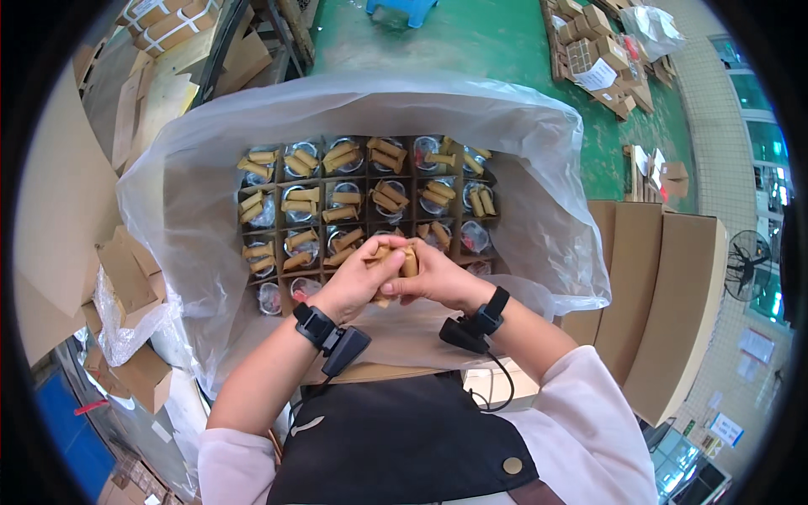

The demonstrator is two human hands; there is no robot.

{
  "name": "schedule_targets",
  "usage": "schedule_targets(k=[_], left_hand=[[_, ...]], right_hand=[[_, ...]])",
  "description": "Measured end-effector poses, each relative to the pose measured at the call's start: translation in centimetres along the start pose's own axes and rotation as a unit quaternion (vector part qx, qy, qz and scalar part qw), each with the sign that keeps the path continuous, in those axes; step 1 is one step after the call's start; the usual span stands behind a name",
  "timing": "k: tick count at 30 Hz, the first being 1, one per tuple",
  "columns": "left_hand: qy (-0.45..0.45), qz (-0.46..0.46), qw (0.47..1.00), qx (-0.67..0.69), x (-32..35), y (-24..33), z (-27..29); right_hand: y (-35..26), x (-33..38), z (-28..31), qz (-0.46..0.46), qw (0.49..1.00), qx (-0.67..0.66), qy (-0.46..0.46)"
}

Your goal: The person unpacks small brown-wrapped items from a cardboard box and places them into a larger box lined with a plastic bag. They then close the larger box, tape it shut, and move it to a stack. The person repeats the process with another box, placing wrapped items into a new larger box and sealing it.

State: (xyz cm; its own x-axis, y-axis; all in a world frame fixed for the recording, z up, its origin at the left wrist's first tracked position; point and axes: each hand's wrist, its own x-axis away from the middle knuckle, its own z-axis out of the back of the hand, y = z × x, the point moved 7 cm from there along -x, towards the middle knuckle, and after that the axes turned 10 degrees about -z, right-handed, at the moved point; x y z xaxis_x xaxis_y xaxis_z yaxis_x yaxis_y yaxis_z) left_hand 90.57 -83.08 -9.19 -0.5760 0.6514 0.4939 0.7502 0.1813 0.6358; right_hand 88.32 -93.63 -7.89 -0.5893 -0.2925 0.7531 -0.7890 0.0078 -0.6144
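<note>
My left hand (358,276) and my right hand (433,276) meet above the near part of a divided carton, fingers closed around small tan paper rolls (410,262). How many rolls they hold is partly hidden by the fingers. Below them, the cardboard divider (323,220) splits the carton into rows of cells. Most cells hold a plastic-wrapped, round shiny item (347,188) with tan paper rolls (386,154) lying on top. A few cells, such as those with the wrapped item at the right (475,237) and another near left (268,299), show no rolls on top.
A clear plastic liner (194,185) spreads over the carton's sides. Tall cardboard sheets (673,295) stand at the right. Bubble wrap (126,324) and opened cartons lie at the left. A pallet of boxes (602,55), a blue stool (404,8) and a fan (747,265) are farther off.
</note>
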Motion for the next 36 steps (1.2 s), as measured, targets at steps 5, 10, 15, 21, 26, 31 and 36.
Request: schedule_targets(k=[5, 10, 15, 21, 26, 31, 36], left_hand=[[0.011, 0.03, 0.999, -0.035, 1.0, -3.9, 1.5], [-0.034, 0.183, 0.972, -0.144, 3.4, -9.5, 4.0], [-0.003, 0.146, 0.989, 0.024, 3.4, -9.1, 4.0], [0.021, 0.056, 0.994, 0.096, 2.8, -7.2, 2.9], [-0.021, 0.048, 0.994, 0.093, 3.1, -8.8, 1.9], [0.072, 0.03, 0.995, 0.057, 4.4, -9.3, 2.4], [0.018, -0.003, 0.998, -0.054, 4.8, -9.7, 1.6]], right_hand=[[5.1, -1.3, 5.5, -0.153, 0.986, 0.032, 0.057], [7.1, -4.0, 16.0, -0.088, 0.655, 0.644, 0.386], [10.1, -4.0, 17.4, 0.067, 0.655, 0.637, 0.401], [7.5, -1.6, 7.0, -0.057, 0.979, 0.169, 0.102], [8.4, -0.9, -3.0, -0.149, 0.965, -0.202, -0.071], [11.9, -0.9, -3.6, -0.182, 0.907, -0.365, -0.107], [12.7, 0.0, -4.0, -0.154, 0.9, -0.389, -0.126]])
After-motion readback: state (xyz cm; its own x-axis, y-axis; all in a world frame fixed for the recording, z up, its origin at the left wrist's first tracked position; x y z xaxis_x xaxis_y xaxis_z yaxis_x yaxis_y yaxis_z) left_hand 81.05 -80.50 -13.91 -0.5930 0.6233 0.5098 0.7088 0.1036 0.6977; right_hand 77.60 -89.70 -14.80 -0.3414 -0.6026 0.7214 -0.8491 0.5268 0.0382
